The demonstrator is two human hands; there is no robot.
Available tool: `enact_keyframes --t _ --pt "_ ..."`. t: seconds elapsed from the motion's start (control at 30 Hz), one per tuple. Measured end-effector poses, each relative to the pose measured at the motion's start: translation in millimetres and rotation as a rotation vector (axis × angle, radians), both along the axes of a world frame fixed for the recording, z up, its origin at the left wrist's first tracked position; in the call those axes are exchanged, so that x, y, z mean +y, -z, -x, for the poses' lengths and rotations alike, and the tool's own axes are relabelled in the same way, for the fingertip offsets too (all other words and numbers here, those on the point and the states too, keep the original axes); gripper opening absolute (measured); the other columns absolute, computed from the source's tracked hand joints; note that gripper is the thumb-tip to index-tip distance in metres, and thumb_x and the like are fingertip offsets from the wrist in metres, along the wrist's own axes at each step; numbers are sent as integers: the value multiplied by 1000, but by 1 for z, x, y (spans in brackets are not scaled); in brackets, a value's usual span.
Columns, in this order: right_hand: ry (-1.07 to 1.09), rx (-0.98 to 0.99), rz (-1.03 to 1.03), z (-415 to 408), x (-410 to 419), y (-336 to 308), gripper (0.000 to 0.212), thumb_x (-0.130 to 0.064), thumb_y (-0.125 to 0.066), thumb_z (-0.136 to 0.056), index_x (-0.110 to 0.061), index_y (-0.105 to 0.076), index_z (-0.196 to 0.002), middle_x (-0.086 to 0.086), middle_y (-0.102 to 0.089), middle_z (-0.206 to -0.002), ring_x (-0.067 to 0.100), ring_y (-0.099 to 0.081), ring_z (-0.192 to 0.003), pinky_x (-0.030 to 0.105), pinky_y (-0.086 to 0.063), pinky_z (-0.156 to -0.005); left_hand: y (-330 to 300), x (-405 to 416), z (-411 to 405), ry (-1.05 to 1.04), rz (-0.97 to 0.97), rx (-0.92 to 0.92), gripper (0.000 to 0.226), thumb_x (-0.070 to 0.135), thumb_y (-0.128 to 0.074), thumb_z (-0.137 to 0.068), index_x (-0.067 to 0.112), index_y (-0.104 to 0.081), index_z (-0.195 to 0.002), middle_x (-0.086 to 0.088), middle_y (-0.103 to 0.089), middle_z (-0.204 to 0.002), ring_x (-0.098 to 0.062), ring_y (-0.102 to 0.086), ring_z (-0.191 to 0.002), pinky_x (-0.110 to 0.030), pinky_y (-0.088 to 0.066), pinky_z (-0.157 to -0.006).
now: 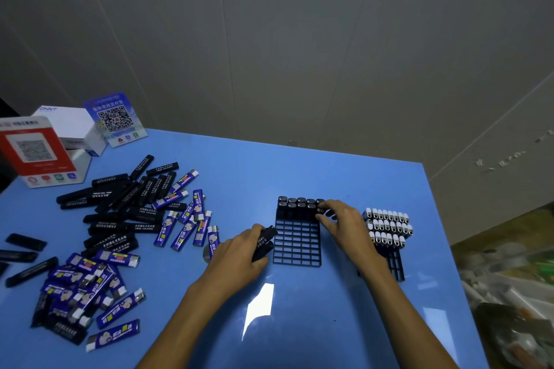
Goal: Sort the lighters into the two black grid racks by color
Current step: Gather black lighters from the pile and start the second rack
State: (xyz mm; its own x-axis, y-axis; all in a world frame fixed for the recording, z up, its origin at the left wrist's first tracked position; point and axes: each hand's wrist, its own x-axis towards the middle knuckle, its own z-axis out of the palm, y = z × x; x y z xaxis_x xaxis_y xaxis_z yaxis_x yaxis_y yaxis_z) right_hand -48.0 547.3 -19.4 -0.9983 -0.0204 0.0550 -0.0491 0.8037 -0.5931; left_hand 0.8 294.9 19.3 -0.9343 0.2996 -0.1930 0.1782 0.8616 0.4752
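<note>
A black grid rack [296,246] lies mid-table with black lighters [295,204] standing in its far rows. My right hand [344,225] pinches a black lighter [321,209] at the rack's far right corner. My left hand [239,252] grips a few black lighters [263,243] just left of the rack. A second rack [395,263] to the right holds several blue lighters with white caps [388,226]. Loose black lighters [120,198] and blue lighters [90,287] lie scattered on the left.
The blue table [299,323] ends at a right edge near the second rack, with clutter on the floor beyond. At the back left stand a white box [72,126], a blue QR sign [115,120] and a red QR sign [36,150].
</note>
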Motion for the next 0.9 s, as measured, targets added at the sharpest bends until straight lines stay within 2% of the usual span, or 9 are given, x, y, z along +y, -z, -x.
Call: enact_keyframes --t 0.2,0.37,0.5,0.6,0.73,0.83,0.9 --pt "83 32 29 -10 -4 -10 27 -28 -68 -89 -19 -64 -114 -5 -65 -107 6 -57 -89 24 -50 -76 -2 -2 0 2 -7 -3 34 29 -53 -90 25 -39 -121 2 -59 -112 -21 -60 -92 -27 -41 -69" --pt "51 92 156 -26 -17 -30 18 -24 -71 -86 -19 -67 -103 -9 -65 -98 3 -58 -85 19 -49 -78 -5 0 -1 8 10 6 35 30 -53 -91 26 -39 -123 2 -59 -114 -23 -61 -95 -29 -39 -68" --pt "-71 -43 386 -42 -40 -51 9 -18 -72 -85 -21 -69 -92 -8 -67 -79 9 -62 -73 22 -52 -71 -9 4 -4 10 28 26 36 31 -53 -91 26 -39 -124 4 -58 -117 -23 -60 -99 -28 -35 -68" --pt "-112 -129 513 -52 -55 -56 5 -18 -74 -84 -18 -69 -86 -3 -69 -76 14 -62 -70 21 -53 -69 -10 5 -6 15 24 30 35 32 -53 -90 27 -39 -122 4 -59 -118 -24 -60 -101 -30 -36 -68" --pt "-105 -241 571 -63 -68 -53 15 -28 -78 -81 -16 -69 -81 -2 -67 -69 4 -56 -61 20 -50 -63 -7 6 -8 19 26 24 31 34 -54 -89 24 -39 -114 2 -59 -115 -28 -61 -99 -33 -40 -69" --pt "-66 -305 595 -69 -76 -47 22 -38 -79 -77 -18 -69 -78 0 -70 -69 13 -64 -64 29 -56 -67 -5 6 -11 18 20 29 28 36 -53 -89 23 -37 -107 0 -60 -113 -30 -61 -97 -36 -44 -71" --pt "-49 -334 627 -71 -81 -46 23 -34 -79 -78 -13 -70 -81 0 -70 -67 16 -65 -64 30 -56 -68 -4 7 -13 19 16 26 26 35 -54 -88 24 -35 -102 0 -60 -110 -30 -61 -95 -37 -46 -71"
